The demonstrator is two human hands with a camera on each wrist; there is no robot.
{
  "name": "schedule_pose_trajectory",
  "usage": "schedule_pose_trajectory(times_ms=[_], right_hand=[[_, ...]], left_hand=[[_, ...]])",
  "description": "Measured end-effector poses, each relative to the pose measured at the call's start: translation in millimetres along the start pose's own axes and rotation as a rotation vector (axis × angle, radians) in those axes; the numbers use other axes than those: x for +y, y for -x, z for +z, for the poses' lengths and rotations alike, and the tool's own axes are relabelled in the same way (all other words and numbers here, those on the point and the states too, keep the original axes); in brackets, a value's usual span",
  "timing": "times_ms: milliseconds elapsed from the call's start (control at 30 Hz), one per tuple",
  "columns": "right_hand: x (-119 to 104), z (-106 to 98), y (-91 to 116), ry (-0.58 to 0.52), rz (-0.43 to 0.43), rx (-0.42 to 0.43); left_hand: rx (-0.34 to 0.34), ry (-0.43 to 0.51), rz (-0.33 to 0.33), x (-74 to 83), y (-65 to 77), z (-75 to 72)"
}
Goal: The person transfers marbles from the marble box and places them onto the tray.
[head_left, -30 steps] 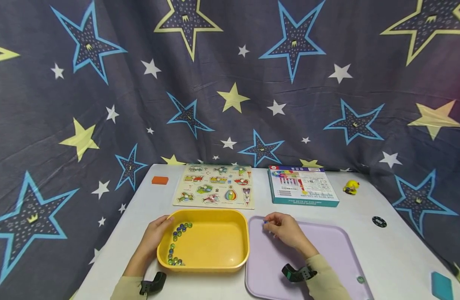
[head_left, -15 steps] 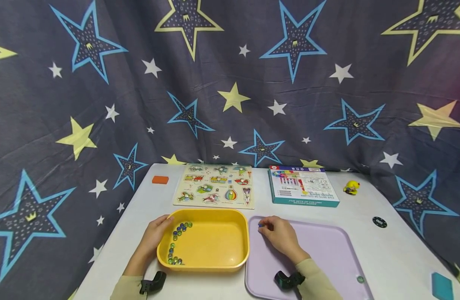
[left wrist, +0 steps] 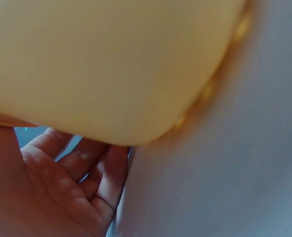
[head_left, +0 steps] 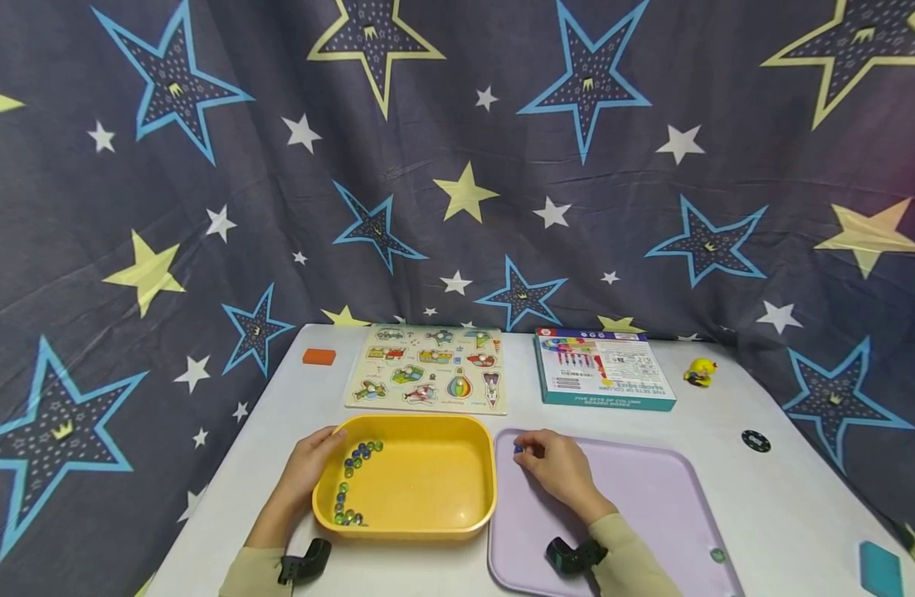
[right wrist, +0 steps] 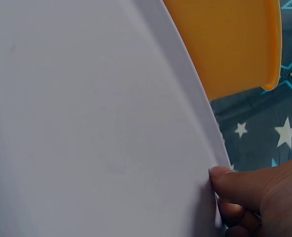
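Observation:
A yellow tub (head_left: 420, 481) stands left of a lilac tray (head_left: 651, 489). Several blue and green glass marbles (head_left: 348, 473) lie along the tub's left inner side. My left hand (head_left: 308, 464) holds the tub at its far left corner, thumb at the rim; the left wrist view has its fingers (left wrist: 81, 158) against the tub's outside. Over the tray's far left corner, my right hand (head_left: 557, 468) pinches a blue marble (head_left: 518, 448) between thumb and fingertips. In the right wrist view the thumb (right wrist: 234, 185) is right at the tray's edge, and the marble is hidden.
One green marble (head_left: 717, 555) lies at the tray's right edge. Behind are a picture puzzle board (head_left: 427, 369), a boxed set (head_left: 602, 373), an orange block (head_left: 318, 357) and a yellow duck figure (head_left: 699, 372). A black chip (head_left: 756, 441) and teal block (head_left: 879, 569) lie right.
My right hand has moved slightly left towards the tray's far left corner with the blue marble, then stayed there. My left hand and the tub have not moved.

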State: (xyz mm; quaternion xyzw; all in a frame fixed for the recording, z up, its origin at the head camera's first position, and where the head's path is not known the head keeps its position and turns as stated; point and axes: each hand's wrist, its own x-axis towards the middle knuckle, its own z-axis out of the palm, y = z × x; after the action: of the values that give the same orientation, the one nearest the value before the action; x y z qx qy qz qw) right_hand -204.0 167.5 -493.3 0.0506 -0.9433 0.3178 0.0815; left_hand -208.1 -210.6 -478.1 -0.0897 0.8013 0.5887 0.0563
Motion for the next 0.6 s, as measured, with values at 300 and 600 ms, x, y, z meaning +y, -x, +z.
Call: schedule_pose_trajectory(times_ms=[300, 600], right_hand=[[-4, -15, -8, -0.206, 0.06, -0.041], [-64, -28, -9, -0.364, -0.089, -0.081]], left_hand=[[0.002, 0.025, 0.0, -1.0, -0.9, 0.4], [0.003, 0.025, 0.003, -4.1, -1.8, 0.5]])
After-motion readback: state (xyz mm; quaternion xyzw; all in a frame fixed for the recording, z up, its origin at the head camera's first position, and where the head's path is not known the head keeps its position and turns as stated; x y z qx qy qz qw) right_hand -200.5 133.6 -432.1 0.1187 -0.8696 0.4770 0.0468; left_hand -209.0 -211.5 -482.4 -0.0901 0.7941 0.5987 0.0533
